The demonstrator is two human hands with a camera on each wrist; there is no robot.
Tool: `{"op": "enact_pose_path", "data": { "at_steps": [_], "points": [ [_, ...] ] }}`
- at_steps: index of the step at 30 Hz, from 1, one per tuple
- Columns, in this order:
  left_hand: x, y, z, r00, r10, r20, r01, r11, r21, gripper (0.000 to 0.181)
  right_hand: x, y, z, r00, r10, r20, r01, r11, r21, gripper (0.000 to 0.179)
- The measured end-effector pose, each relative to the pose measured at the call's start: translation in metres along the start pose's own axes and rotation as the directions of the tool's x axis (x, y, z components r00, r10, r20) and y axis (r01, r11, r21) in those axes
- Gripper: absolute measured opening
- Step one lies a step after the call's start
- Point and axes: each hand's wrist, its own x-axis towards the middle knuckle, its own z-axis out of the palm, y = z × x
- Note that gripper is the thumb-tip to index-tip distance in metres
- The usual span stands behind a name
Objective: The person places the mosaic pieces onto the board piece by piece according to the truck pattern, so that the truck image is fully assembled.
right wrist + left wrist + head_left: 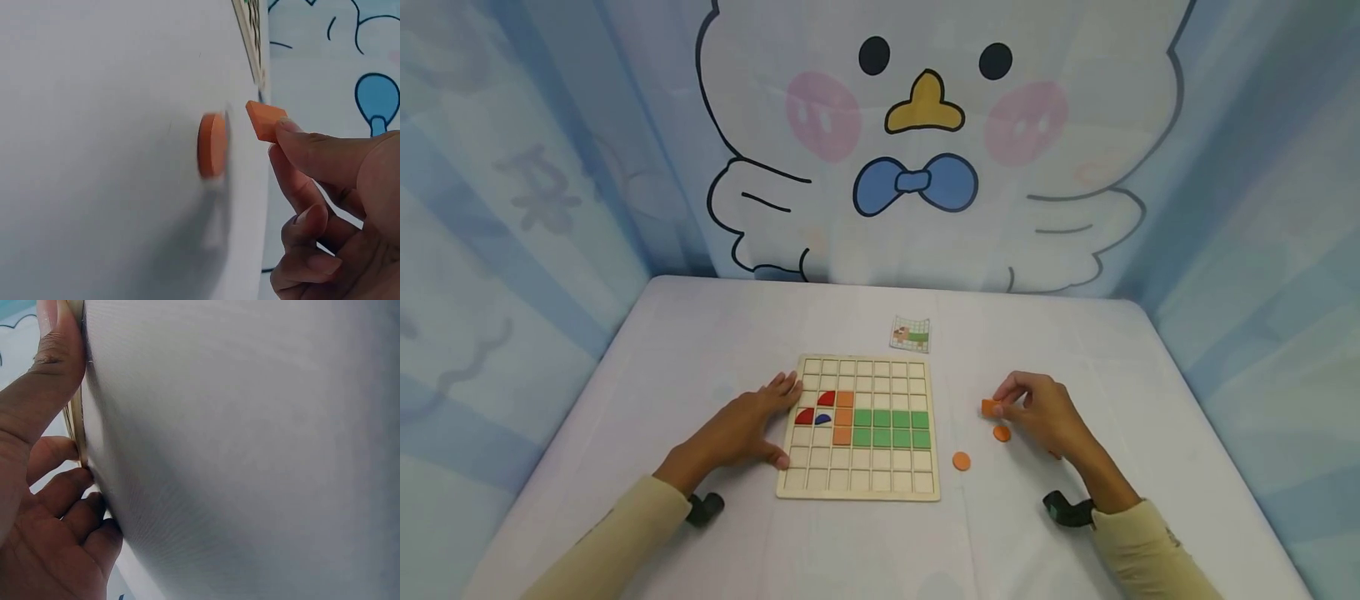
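My right hand [1047, 412] pinches an orange square tile [261, 119] between thumb and finger, held over the table right of the board. Close by it on the table lies an orange round piece [1002, 433]; a second orange round piece [962, 461] sits nearer the board. My left hand [737, 432] rests against the left edge of the wooden grid board [859, 483], fingers spread at the upper part and thumb at the lower part. On the board are green squares [891, 428], a column of orange squares [843, 417], red quarter-round pieces [805, 416] and a blue half-round piece [823, 419].
A small picture card [912, 334] with a grid drawing lies behind the board on the white table [715, 333]. Beneath the right palm shows a bit of another orange piece [1055, 455]. Patterned curtains [550, 208] enclose the table's back and sides.
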Motion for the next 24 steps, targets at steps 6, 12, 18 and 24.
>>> {"op": "enact_pose_path", "data": {
  "at_steps": [6,12,18,24],
  "points": [
    [0.001,0.000,0.000,1.000,-0.002,0.002,0.002,1.000,0.004,0.120,0.005,-0.041,0.025,0.997,-0.070,0.028,0.068,0.996,0.065,0.013],
    [0.001,0.000,0.000,1.000,0.001,0.005,-0.001,1.000,0.005,0.120,0.008,-0.081,0.052,0.987,-0.137,0.081,0.125,0.982,0.144,0.012],
    [0.000,0.000,-0.001,1.000,0.003,0.001,-0.003,1.000,0.008,0.120,0.011,-0.117,0.082,0.976,-0.162,0.145,0.134,0.974,0.182,0.013],
    [0.000,-0.003,-0.001,1.000,0.021,0.002,-0.021,1.000,-0.004,0.119,0.016,-0.151,0.111,0.951,-0.254,0.174,0.218,0.955,0.202,0.014]
  ]
}}
